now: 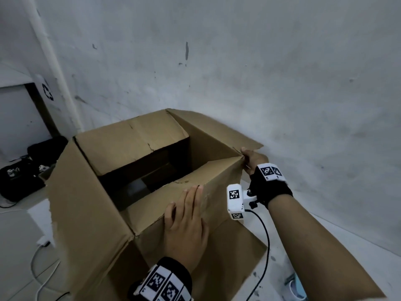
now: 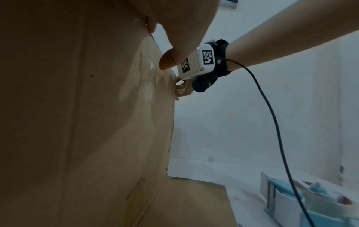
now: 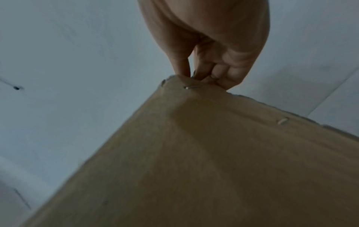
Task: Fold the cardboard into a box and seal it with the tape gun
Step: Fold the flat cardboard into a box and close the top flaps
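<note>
The one large brown cardboard box [image 1: 152, 170] stands squared up on the white floor with all four top flaps open, so by my reading the shaping step is in hand. The left hand [image 1: 186, 227] presses flat-fingered on the near wall; the right hand [image 1: 251, 159] pinches the far-right corner. Next, fold the flaps and fetch the single pale-blue tape gun [image 2: 310, 201], lying on the floor just right of the box.
</note>
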The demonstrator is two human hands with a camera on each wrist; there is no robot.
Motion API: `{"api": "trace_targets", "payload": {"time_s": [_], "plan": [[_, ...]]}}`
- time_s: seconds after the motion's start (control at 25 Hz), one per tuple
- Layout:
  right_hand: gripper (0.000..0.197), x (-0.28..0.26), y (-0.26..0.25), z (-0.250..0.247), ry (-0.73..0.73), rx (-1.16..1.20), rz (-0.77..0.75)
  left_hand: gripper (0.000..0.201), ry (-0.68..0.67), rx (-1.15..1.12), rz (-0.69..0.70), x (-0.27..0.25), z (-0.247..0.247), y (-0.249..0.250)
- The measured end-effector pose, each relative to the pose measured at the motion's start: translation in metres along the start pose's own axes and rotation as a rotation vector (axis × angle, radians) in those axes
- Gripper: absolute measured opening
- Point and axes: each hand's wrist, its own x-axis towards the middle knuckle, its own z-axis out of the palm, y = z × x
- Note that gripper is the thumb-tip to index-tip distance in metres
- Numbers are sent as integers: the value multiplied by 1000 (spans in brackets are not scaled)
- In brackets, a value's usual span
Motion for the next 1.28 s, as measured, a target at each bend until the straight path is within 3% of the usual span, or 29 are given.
{"api": "trace_targets", "payload": {"time_s": [0.2,0.28,0.4,0.48,0.56,0.6,0.72,0.8,0.88,1.0,1.08,1.16,1.28], "plan": [[16,-23,-20,8,28,-197,-406,66,-35,0,8,0,-3,10],[26,-34,-15,9,18,-347,-548,68,-83,-25,6,8,-2,16],[41,-60,-4,5,-163,-667,-712,74,-119,-54,26,12,1,16],[53,-74,6,1,-281,-958,-722,79,-110,-46,65,13,4,12],[78,-83,15,2,-284,-1253,-740,81,-105,-46,88,11,4,10],[82,-86,17,4,-277,-1374,-735,80,-98,-50,93,10,4,9],[54,-90,10,17,-271,-1520,-590,80,-53,-52,104,1,2,11],[50,-97,3,27,-217,-1583,-547,76,-6,-100,96,-17,3,10],[49,-116,10,37,-214,-1513,-677,75,18,-166,37,-46,6,6],[62,-169,51,48,-533,-1168,-983,73,11,-342,-174,-91,3,-10],[68,-195,76,54,-651,-1106,-1172,66,-45,-426,-315,-109,1,-20],[64,-202,89,61,-553,-1216,-1411,72,-128,-533,-471,-117,-2,-32],[52,-208,99,73,-367,-1244,-1681,108,-294,-756,-663,-116,-20,-46]]}}
